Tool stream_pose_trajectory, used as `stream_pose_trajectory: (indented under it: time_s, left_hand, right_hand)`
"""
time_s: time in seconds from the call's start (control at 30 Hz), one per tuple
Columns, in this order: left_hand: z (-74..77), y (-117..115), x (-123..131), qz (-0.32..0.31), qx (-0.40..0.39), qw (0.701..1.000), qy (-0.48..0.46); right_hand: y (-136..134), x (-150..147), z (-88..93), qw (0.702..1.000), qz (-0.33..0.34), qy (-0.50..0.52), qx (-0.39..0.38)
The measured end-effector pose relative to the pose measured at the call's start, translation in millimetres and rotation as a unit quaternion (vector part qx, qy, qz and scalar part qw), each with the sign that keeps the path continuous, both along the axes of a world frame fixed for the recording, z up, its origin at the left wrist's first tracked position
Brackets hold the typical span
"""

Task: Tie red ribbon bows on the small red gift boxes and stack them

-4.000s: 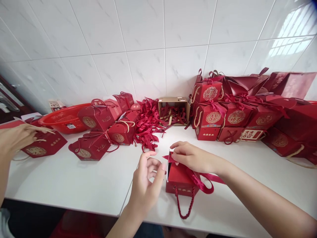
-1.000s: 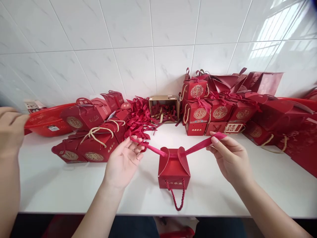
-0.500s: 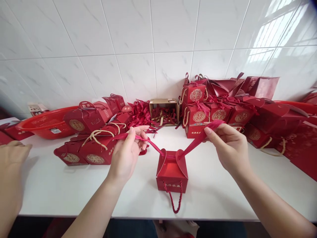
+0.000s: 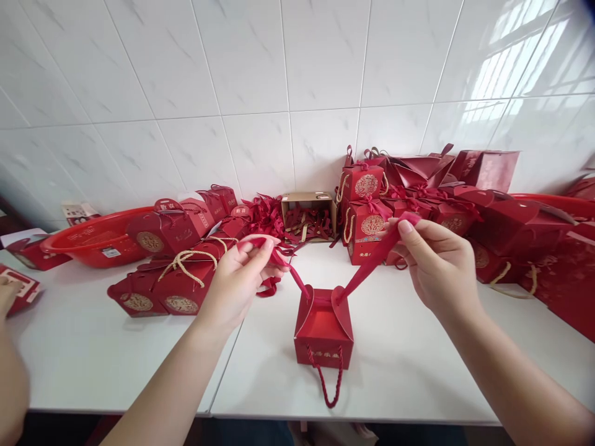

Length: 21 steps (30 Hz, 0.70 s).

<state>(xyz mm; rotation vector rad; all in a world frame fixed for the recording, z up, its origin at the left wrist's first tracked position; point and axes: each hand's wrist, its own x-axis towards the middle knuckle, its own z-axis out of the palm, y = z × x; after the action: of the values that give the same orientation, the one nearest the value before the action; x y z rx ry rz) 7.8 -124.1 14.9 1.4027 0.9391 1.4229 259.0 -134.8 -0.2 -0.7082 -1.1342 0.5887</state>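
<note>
White table (image 4: pixel 395 378) | bearing: ribboned red box (image 4: pixel 324 327) | red basin (image 4: pixel 86 252) | ribbon heap (image 4: pixel 264 215)

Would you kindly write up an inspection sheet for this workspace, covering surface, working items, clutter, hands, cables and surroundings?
Surface: white table with a visible seam.
Working items: small red box upright on the table; ribbon at its top flaps; cord handle hanging in front.
Clutter: stacked red boxes at right, further boxes and red basin at left; ribbon pile beside an open carton.
Hands: left hand and right hand each grip the ribbon; another person's hand at the left edge.
Cables: nothing seen.
Surroundings: tiled wall behind, bright reflection at right.
</note>
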Motion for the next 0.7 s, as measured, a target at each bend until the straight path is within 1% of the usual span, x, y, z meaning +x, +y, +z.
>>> stream_pose_trajectory:
  time_s: [0.07, 0.13, 0.2, 0.3, 0.4, 0.47, 0.6, 0.7]
  left_hand:
    - [1.4, 2.7, 0.1, 0.01, -0.017, 1.0, -0.013]
    - [3.2, 4.0, -0.5, 0.031, -0.009, 0.999, 0.004]
    - [5.9, 3.4, -1.0, 0.054, 0.029, 0.998, 0.028]
    - [12.4, -0.2, -0.1, 0.079, 0.094, 0.99, 0.074]
    - [20.2, -4.3, 3.9, 0.094, 0.119, 0.983, 0.101]
    - [24.3, -6.1, 7.6, 0.091, 0.122, 0.983, 0.1]
    - [28.7, -8.2, 14.5, 0.053, 0.122, 0.986, 0.103]
    - [31.4, -9.5, 18.1, 0.04, 0.128, 0.986, 0.095]
  right_hand:
    - [-0.3, 1.0, 2.5, 1.0, 0.015, 0.02, 0.006]
    - [-0.5, 2.4, 5.3, 0.998, 0.036, 0.041, 0.01]
    - [-0.2, 3.7, 8.4, 0.997, 0.044, 0.056, 0.013]
    - [1.1, 4.9, 14.0, 0.997, 0.036, 0.064, 0.018]
    - [2.3, 3.9, 20.3, 0.997, 0.039, 0.065, 0.025]
    - [2.6, 2.3, 24.0, 0.997, 0.049, 0.061, 0.03]
    - [2.4, -1.8, 28.9, 0.997, 0.058, 0.026, 0.034]
    - [1.6, -5.1, 32.5, 0.997, 0.068, 0.008, 0.037]
